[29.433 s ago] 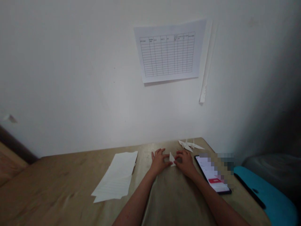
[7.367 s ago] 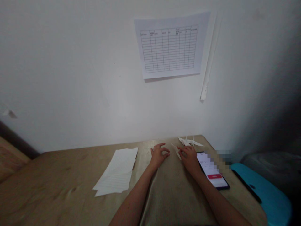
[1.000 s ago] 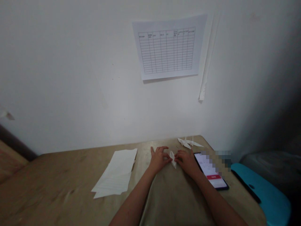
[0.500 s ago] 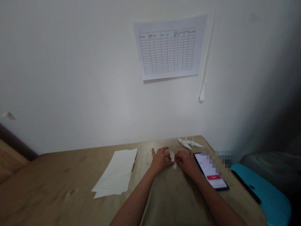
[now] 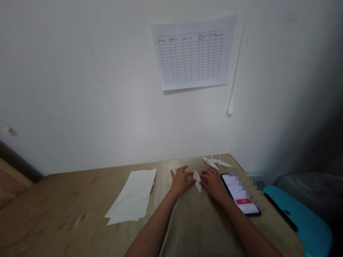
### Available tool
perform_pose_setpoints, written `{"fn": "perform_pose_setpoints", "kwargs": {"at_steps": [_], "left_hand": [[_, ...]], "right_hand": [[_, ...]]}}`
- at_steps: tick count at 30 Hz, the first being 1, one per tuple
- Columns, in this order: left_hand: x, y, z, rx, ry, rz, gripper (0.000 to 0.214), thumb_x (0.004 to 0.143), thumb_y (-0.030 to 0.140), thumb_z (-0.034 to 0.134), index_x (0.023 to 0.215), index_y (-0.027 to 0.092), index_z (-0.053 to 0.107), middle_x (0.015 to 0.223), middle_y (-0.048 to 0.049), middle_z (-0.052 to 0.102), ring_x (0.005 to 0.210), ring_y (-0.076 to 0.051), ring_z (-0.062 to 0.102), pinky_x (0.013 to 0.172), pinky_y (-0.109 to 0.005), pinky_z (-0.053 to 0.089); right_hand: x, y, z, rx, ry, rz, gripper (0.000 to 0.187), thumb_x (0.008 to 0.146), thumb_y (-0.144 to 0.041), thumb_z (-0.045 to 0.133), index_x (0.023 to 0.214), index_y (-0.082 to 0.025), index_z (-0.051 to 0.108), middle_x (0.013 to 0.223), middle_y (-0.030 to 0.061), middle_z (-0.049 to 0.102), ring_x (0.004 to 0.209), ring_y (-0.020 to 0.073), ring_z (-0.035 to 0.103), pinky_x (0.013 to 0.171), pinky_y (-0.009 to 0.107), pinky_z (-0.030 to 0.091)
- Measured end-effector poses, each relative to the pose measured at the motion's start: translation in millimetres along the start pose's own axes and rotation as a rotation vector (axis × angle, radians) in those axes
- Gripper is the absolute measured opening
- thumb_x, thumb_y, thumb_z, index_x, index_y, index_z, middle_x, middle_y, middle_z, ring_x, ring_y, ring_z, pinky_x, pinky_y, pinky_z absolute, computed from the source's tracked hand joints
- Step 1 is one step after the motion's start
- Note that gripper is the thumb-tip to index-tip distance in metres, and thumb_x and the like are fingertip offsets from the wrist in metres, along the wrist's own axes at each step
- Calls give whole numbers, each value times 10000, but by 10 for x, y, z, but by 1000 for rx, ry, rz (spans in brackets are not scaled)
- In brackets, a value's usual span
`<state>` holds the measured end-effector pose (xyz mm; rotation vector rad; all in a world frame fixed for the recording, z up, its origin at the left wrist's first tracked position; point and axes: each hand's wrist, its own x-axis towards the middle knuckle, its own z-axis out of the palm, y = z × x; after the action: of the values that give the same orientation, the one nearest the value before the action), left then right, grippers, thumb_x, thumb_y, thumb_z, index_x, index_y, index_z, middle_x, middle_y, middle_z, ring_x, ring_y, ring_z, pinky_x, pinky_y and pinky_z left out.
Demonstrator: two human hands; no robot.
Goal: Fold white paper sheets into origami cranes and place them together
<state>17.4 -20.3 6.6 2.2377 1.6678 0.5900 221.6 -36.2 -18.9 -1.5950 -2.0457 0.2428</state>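
Folded paper (image 5: 197,181) lies on table (image 5: 66,210), narrow and pointed, between both hands. Left hand (image 5: 182,181) and right hand (image 5: 213,184) rest open, just beside it, fingers spread. Paper cranes (image 5: 216,162) sit beyond right hand, near wall. Paper stack (image 5: 130,197) lies left of left hand. Phone (image 5: 239,194), screen lit, lies right of right hand. Chart (image 5: 191,53) hangs on wall. Blue seat (image 5: 297,217) stands past table's right edge.

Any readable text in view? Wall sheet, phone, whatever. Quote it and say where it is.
Nothing legible to quote.
Printed grid sheet on the wall: column headers too small to read.
Phone: text on the red button too blurred to read; rest of the screen unreadable.
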Motion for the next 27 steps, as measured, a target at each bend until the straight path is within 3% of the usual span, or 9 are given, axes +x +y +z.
{"fn": "perform_pose_setpoints", "kwargs": {"at_steps": [5,13,19,23,27], "left_hand": [[9,36,-31,-95,45,-18,348,801,420,792,1144,420,733,1445,-11,586,1381,-328,446,1157,-773,58],[14,152,-64,-267,227,-6,53,807,311,793,860,305,793,1325,-7,676,1331,-285,490,1181,-635,235],[-4,232,-75,-324,253,42,110,792,332,810,902,323,803,1291,-12,696,1303,-276,524,1182,-588,285],[-18,267,-90,-352,264,81,142,760,328,847,898,331,812,1278,-8,701,1296,-273,530,1179,-541,319],[-33,275,-77,-357,281,157,159,738,333,868,888,335,816,1274,-1,699,1297,-267,529,1156,-481,370]], "right_hand": [[6,5,22,46,25,2,333,804,-237,685,1135,-243,718,1260,77,689,1308,311,496,1122,504,325],[14,-33,-22,187,149,-35,317,841,-272,638,1146,-237,714,1136,73,727,1161,285,590,1072,470,383],[31,-65,-140,279,255,-40,261,890,-348,595,1071,-254,758,988,60,751,1029,272,639,1032,476,432],[9,-113,-157,395,308,-17,310,888,-380,611,1137,-236,727,1010,71,753,1054,272,644,1031,471,453],[9,-112,-136,536,333,16,261,879,-428,625,993,-216,726,1042,88,735,1028,263,659,983,443,503]]}}
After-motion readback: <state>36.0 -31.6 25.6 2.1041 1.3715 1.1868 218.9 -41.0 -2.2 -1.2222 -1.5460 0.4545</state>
